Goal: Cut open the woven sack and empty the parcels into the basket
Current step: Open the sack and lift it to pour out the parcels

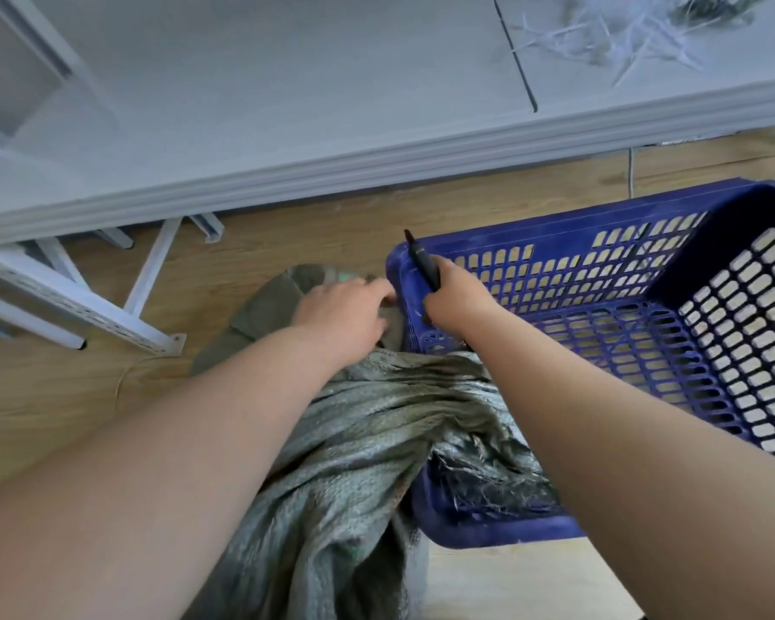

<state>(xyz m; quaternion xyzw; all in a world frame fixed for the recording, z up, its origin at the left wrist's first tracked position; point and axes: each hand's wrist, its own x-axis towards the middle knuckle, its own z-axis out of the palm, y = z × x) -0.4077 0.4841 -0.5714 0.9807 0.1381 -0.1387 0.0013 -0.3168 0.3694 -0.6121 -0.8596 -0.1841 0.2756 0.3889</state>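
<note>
A grey-green woven sack [359,440] lies on the wooden floor, its frayed open end draped over the near rim into a blue perforated plastic basket [600,333]. The basket is tilted towards me and no parcels show inside it. My left hand [345,311] grips the far end of the sack just left of the basket's corner. My right hand [455,302] holds a black pen-shaped cutter [421,261], point up, and rests against the basket's left wall. What is inside the sack is hidden.
A white table [287,105] stands beyond the sack, with white plastic strips [623,38] scattered at its far right. White metal frame legs [108,315] reach the floor at the left. A thin cable [631,172] hangs near the basket's far side.
</note>
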